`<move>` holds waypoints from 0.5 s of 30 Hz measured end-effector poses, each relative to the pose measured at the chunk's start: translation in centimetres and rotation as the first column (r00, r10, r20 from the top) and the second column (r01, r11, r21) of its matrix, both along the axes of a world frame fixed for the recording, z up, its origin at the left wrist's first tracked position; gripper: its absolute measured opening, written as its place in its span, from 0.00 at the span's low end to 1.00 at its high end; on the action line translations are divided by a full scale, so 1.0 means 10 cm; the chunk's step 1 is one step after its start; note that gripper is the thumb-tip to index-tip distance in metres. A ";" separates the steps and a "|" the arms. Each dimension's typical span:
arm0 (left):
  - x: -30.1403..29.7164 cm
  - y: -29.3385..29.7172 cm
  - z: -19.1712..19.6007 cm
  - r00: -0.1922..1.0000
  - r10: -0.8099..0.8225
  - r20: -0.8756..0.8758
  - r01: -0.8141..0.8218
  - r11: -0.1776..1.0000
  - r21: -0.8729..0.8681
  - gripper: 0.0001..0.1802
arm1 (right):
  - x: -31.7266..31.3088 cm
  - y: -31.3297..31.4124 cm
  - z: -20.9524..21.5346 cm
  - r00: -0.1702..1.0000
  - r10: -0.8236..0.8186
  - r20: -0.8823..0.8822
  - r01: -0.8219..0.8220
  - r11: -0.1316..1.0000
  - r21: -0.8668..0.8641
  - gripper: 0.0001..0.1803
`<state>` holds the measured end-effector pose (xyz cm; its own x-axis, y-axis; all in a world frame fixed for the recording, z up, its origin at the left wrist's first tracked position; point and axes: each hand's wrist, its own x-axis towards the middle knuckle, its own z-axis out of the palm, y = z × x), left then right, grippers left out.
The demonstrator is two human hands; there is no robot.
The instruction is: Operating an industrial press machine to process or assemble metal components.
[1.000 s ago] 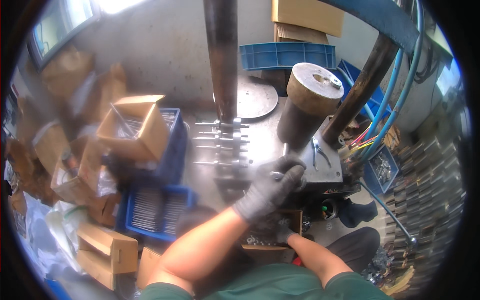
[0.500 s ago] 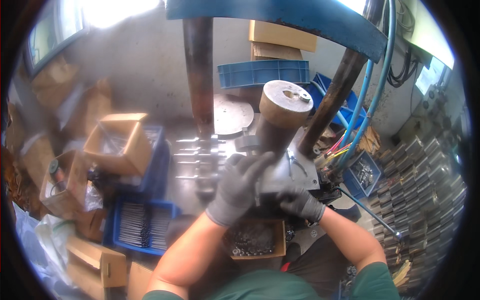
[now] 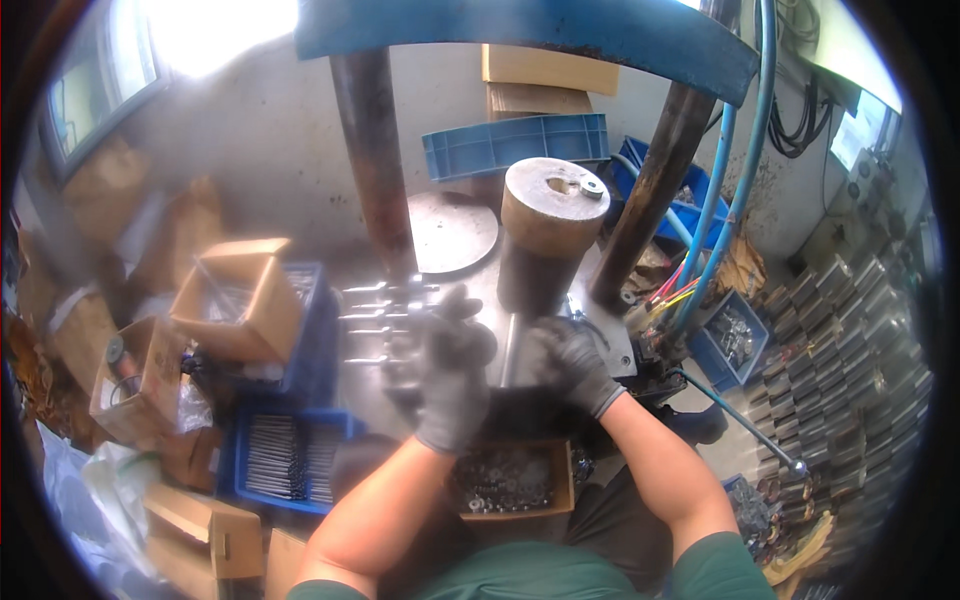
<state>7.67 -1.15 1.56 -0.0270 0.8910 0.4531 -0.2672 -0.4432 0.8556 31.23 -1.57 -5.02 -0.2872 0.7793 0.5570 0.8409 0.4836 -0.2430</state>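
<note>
My left hand (image 3: 455,385), in a grey glove, is raised over the front of the metal press table, beside a row of shiny metal shafts (image 3: 385,318). Motion smears its fingers, so I cannot tell whether they hold anything. My right hand (image 3: 578,368), also gloved, is over the table's front right, close to a pair of pliers (image 3: 577,308); its fingers are blurred too. Between the hands a pale metal rod (image 3: 510,350) shows. Behind it rises the thick steel press cylinder (image 3: 555,215), with a small metal ring (image 3: 592,188) on its top.
Blue press posts and crossbeam (image 3: 530,25) frame the table. A carton of small metal parts (image 3: 510,510) sits in front of me. Blue bins of rods (image 3: 275,415) and cartons (image 3: 230,310) stand left. Stacked metal bars (image 3: 850,370) and blue hoses (image 3: 755,150) are right.
My right hand has moved left and up, toward the pliers and rod. My left hand has turned more upright and drawn away from the cylinder. The view has shifted slightly.
</note>
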 end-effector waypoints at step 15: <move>0.14 -0.02 0.05 0.863 -0.079 0.499 0.369 0.774 -0.515 0.31 | 0.14 -0.37 -0.05 0.981 -0.172 -0.091 0.167 0.984 -0.059 0.07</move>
<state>9.06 -1.39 2.03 0.1489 0.9764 -0.1566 -0.6896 0.2160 0.6912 32.67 -5.24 -5.55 -0.0958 0.8401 0.5340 0.8813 0.3210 -0.3469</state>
